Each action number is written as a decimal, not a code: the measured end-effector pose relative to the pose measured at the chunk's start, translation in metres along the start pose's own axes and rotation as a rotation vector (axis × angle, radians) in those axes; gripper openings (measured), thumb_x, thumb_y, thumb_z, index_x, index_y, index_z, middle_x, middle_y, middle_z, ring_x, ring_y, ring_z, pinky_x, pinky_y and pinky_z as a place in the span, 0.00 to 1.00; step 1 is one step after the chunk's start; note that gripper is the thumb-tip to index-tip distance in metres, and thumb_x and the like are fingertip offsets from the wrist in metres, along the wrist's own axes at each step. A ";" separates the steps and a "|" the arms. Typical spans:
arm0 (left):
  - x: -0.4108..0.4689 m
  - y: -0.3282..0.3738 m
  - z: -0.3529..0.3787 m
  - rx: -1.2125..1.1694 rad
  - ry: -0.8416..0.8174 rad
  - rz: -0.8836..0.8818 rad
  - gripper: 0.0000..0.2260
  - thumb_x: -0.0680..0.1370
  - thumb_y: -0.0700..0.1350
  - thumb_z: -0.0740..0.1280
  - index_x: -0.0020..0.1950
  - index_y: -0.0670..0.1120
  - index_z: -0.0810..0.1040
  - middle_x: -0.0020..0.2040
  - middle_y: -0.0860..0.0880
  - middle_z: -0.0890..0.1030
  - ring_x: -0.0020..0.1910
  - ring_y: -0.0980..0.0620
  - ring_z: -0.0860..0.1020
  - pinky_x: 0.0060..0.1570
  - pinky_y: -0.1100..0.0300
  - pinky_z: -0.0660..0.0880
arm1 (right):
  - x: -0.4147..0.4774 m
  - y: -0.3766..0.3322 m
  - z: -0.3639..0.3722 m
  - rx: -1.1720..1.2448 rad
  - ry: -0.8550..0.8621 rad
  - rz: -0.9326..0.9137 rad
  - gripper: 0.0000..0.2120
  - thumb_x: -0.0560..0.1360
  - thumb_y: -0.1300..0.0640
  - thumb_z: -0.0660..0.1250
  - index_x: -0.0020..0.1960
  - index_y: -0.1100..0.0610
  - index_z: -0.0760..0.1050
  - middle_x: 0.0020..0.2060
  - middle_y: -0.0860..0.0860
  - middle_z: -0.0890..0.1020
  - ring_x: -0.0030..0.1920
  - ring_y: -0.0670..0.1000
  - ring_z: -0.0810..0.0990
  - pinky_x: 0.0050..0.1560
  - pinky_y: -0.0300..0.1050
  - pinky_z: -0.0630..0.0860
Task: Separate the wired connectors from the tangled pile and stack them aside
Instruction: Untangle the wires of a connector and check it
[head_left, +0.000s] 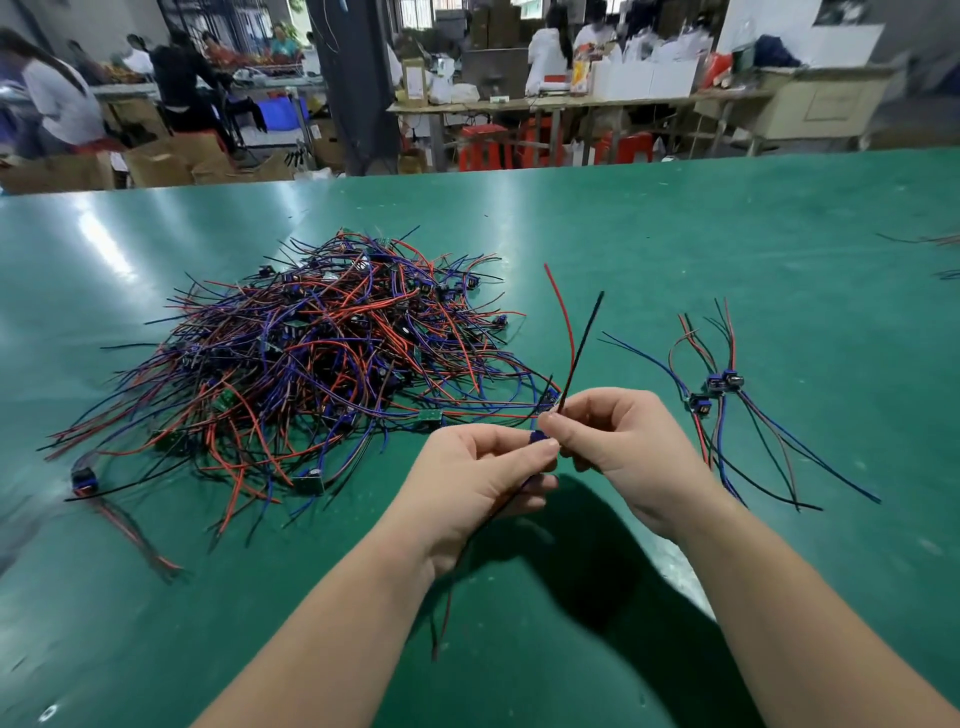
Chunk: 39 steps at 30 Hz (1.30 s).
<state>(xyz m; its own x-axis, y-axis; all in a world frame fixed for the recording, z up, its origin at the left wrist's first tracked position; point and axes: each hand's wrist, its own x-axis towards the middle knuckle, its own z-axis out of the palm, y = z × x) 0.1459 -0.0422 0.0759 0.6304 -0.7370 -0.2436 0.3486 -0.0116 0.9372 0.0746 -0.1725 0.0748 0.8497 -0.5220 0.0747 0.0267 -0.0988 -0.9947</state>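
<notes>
Left grip (483, 483): pinches small blue plastic connector (537, 439) steady.
Right grip (618, 441): pinches its red and black wires (573, 353), likely straightening them.
Sorted stack of wired blue connectors (722, 384): rightward, apart from tangled red-blue-black wire pile (311, 358).

factory floor: green workbench (675, 218), cartons (156, 166), seated workers (57, 98).

One pile (311, 353), three sorted connectors (719, 384), one held connector (540, 440), one stray connector (83, 478), one left hand (483, 478), one right hand (623, 441)

Both bare forearms reach forward, fingertips nearly touching. The left hand (478, 478) pinches a wired connector (537, 439); the right hand (618, 447) pinches its wires (573, 358) just above.
</notes>
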 end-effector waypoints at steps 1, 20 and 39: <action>0.000 -0.001 0.000 -0.007 0.003 -0.007 0.11 0.64 0.45 0.73 0.42 0.41 0.81 0.33 0.47 0.82 0.31 0.55 0.81 0.30 0.65 0.77 | 0.001 0.000 -0.001 0.034 -0.007 0.038 0.08 0.70 0.64 0.73 0.33 0.57 0.78 0.23 0.47 0.77 0.25 0.42 0.72 0.27 0.33 0.67; -0.014 -0.001 -0.004 0.182 -0.471 -0.206 0.12 0.75 0.37 0.70 0.57 0.42 0.78 0.40 0.47 0.83 0.39 0.51 0.83 0.37 0.61 0.80 | 0.013 -0.008 -0.048 0.336 0.490 0.234 0.09 0.70 0.61 0.73 0.36 0.58 0.73 0.21 0.49 0.76 0.19 0.43 0.71 0.19 0.32 0.64; 0.006 0.005 -0.001 -0.405 0.115 0.285 0.14 0.58 0.47 0.75 0.40 0.48 0.75 0.31 0.53 0.80 0.29 0.60 0.78 0.30 0.70 0.70 | 0.002 -0.001 -0.004 0.443 -0.245 0.221 0.11 0.62 0.61 0.72 0.44 0.56 0.84 0.32 0.53 0.81 0.28 0.46 0.76 0.30 0.34 0.74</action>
<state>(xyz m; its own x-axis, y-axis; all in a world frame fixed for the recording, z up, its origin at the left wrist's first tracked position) 0.1519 -0.0463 0.0788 0.8041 -0.5931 -0.0398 0.3782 0.4587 0.8041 0.0737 -0.1772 0.0760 0.9564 -0.2724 -0.1055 0.0078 0.3847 -0.9230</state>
